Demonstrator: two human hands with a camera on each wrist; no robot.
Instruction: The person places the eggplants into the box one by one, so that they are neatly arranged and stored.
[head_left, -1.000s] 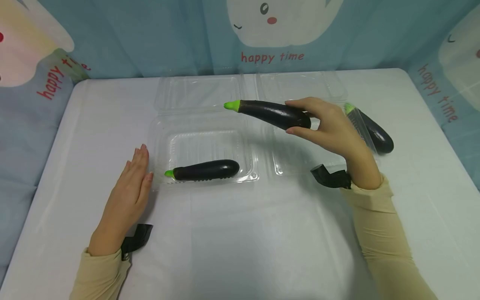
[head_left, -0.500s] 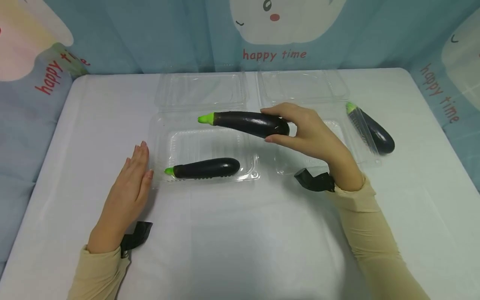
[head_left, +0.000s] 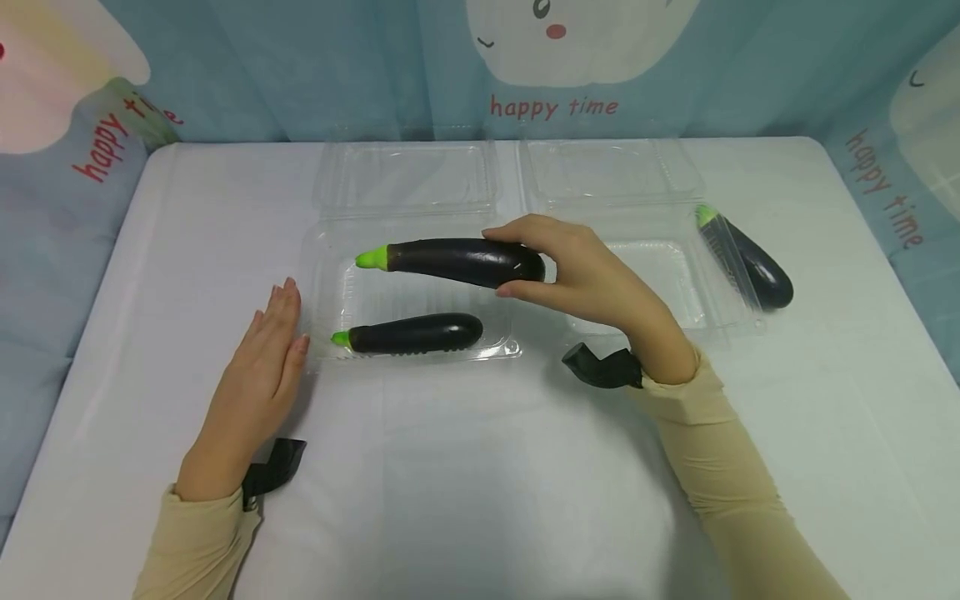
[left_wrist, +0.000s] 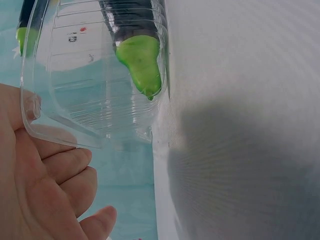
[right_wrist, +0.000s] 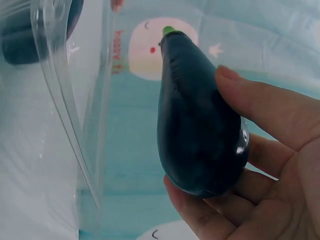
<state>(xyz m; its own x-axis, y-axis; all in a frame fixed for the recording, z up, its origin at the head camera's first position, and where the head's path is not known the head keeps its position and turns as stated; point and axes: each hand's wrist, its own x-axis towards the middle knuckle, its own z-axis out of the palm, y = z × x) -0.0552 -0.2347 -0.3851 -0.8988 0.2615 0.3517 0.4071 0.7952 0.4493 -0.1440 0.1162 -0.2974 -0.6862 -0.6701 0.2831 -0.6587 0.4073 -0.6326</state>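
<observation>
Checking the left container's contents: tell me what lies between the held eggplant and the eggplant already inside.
In the head view, only bare clear floor of the left container lies between the held eggplant and the lying eggplant.

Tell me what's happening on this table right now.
A person's right hand grips an eggplant by its blunt end, above the left clear tray, where another eggplant already lies. The left hand rests flat against that tray's left edge. A third eggplant lies beside the right tray.

Staged recording booth: cartoon curtain (head_left: 300, 75) around white table (head_left: 480, 467).
</observation>
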